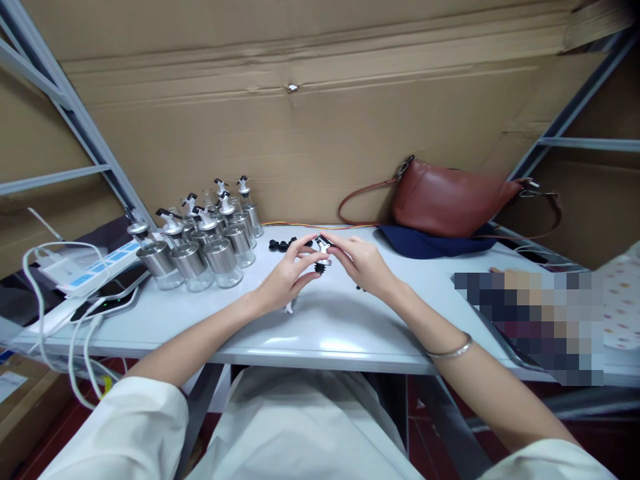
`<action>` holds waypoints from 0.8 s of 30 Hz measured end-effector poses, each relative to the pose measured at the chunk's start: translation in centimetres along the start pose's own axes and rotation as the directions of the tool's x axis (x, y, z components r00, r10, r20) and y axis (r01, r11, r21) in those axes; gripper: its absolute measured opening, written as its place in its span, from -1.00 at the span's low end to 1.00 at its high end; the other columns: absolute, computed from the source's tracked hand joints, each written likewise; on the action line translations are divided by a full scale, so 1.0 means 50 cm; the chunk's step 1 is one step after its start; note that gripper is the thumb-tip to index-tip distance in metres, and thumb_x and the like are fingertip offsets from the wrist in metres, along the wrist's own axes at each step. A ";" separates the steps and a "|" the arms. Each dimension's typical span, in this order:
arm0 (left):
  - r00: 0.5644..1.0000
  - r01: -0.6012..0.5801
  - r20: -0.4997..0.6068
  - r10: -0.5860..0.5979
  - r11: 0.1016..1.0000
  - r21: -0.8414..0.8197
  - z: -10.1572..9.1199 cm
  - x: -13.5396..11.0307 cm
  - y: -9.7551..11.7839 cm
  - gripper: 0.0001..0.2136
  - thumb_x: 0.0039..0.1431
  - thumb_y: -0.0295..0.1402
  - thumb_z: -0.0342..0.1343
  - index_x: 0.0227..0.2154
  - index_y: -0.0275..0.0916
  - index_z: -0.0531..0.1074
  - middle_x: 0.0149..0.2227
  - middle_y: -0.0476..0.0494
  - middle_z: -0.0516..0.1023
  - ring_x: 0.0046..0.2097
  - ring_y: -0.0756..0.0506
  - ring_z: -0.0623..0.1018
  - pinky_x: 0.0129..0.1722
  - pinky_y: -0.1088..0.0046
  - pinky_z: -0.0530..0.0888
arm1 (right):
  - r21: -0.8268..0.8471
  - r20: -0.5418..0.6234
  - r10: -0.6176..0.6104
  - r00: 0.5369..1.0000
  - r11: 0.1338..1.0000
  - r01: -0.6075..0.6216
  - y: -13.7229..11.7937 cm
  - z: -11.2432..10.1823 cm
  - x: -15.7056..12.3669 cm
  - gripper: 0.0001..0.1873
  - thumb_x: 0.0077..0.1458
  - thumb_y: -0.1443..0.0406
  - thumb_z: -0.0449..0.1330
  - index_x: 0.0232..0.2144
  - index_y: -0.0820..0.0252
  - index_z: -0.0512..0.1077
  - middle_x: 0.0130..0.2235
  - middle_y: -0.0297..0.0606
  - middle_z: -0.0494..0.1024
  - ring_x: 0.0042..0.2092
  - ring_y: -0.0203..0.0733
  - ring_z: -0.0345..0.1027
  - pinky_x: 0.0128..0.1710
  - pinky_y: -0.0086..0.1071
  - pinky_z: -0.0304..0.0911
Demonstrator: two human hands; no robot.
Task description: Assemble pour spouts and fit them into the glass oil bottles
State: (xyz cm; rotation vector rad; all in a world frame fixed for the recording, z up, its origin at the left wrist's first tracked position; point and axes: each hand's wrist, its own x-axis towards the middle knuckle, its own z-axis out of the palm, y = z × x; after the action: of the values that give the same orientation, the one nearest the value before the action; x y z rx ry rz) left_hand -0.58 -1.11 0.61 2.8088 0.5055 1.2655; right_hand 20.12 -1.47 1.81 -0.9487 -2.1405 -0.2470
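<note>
Above the middle of the table, both my hands hold one bottle pourer, silver with a black ribbed stopper pointing down. My left hand pinches its left side. The fingers of my right hand are closed at its black top flap. Behind my left hand lie several small black caps. A silver pourer piece rests on the table just below my left wrist, partly hidden by it. Some small dark bits lie under my right hand.
Several glass bottles with steel sleeves and pourers stand at the left. Beside them are a power strip and white cables. A brown leather bag sits on dark blue cloth at the back right. Cardboard walls the back.
</note>
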 end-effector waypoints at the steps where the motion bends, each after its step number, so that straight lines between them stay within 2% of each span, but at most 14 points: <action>1: 1.000 -0.006 -0.006 0.006 1.000 0.001 0.000 0.000 -0.001 -0.69 0.29 -0.41 -0.05 0.08 -0.12 0.22 0.20 -0.33 0.12 0.01 -0.13 0.45 0.02 0.14 0.46 | 0.002 -0.007 -0.014 1.000 1.000 0.014 0.001 0.001 0.000 -0.58 0.33 0.20 -0.14 0.11 0.16 0.32 -0.27 -0.16 0.62 -0.35 -0.14 0.40 -0.27 -0.28 0.31; 6: 0.999 -0.039 -0.037 0.039 0.999 0.011 -0.001 0.002 -0.002 -0.71 0.28 -0.40 -0.03 0.05 -0.15 0.24 0.17 -0.35 0.16 -0.03 -0.11 0.48 0.01 0.17 0.47 | -0.008 -0.067 -0.079 0.995 0.997 0.079 0.004 0.004 -0.001 -0.59 0.33 0.21 -0.13 0.09 0.15 0.34 -0.25 -0.17 0.62 -0.39 -0.16 0.39 -0.31 -0.29 0.32; 12: 1.000 -0.008 -0.028 0.010 0.997 0.071 -0.001 -0.001 -0.003 -0.71 0.29 -0.40 -0.04 0.06 -0.17 0.23 0.18 -0.39 0.19 -0.03 -0.14 0.48 0.00 0.15 0.45 | -0.003 -0.110 -0.111 0.988 0.994 0.111 0.000 0.002 0.001 -0.61 0.32 0.25 -0.10 0.08 0.20 0.36 -0.28 -0.17 0.62 -0.42 -0.18 0.39 -0.33 -0.31 0.34; 16: 1.000 0.000 -0.014 0.001 0.994 0.112 -0.002 -0.005 -0.001 -0.70 0.29 -0.41 -0.06 0.07 -0.17 0.20 0.19 -0.42 0.19 0.03 -0.18 0.47 0.01 0.12 0.44 | 0.031 -0.133 -0.074 0.988 0.996 0.079 -0.004 0.003 0.000 -0.63 0.31 0.24 -0.06 0.07 0.17 0.37 -0.28 -0.19 0.63 -0.39 -0.17 0.43 -0.33 -0.30 0.37; 21: 1.000 -0.006 -0.004 0.006 0.998 0.058 -0.003 -0.004 0.004 -0.69 0.31 -0.44 -0.10 0.09 -0.18 0.15 0.21 -0.43 0.15 0.14 -0.19 0.39 0.08 0.10 0.41 | 0.170 -0.173 -0.010 0.985 0.985 0.040 -0.011 0.000 -0.001 -0.69 0.27 0.25 0.02 0.00 0.13 0.43 -0.21 -0.20 0.64 -0.29 -0.16 0.51 -0.32 -0.31 0.39; 24: 0.999 -0.014 -0.049 0.016 1.000 0.028 -0.003 -0.003 0.002 -0.68 0.30 -0.45 -0.10 0.09 -0.20 0.15 0.20 -0.43 0.15 0.13 -0.18 0.40 0.08 0.14 0.41 | 0.272 -0.120 0.071 0.990 0.962 -0.036 -0.016 -0.006 0.000 -0.68 0.21 0.22 0.11 0.00 0.12 0.42 -0.19 -0.20 0.64 -0.26 -0.14 0.54 -0.40 -0.36 0.39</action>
State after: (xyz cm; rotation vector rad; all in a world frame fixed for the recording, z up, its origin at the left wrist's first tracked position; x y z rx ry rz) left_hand -0.74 -1.27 0.63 2.8147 0.5087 1.3445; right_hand 19.73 -2.19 2.11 -0.8077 -1.9661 0.0115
